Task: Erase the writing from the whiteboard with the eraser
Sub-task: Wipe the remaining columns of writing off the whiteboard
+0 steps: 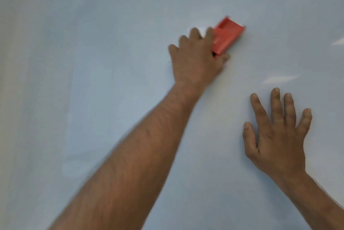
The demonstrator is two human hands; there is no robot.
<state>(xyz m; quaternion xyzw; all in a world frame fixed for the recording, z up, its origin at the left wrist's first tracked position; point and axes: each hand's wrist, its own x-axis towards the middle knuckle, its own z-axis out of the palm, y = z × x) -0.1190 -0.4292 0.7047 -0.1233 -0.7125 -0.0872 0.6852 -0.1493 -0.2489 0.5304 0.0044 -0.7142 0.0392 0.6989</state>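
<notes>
The red, block-shaped plastic eraser (228,36) lies pressed against the pale, glossy whiteboard (93,62), which fills the whole view. The left hand (197,58) has its grip closed around the eraser's lower end: fingers over the top edge, thumb underneath. Most of the red body juts out up and to the right of that hand. Below and to the right of the eraser, well apart from it, the right hand (277,134) rests flat on the whiteboard with fingers spread, holding nothing.

No writing can be made out anywhere around the eraser, though the picture is blurred there, so faint marks could be missed.

The likely trouble comes from the grip itself. Holding only one end, the hand may let the far end lift or tilt, so the pad would skip and leave streaks. A hard push could also twist the eraser out of the fingers. The braced right hand sits on the surface and could smear any ink lying beneath it.
</notes>
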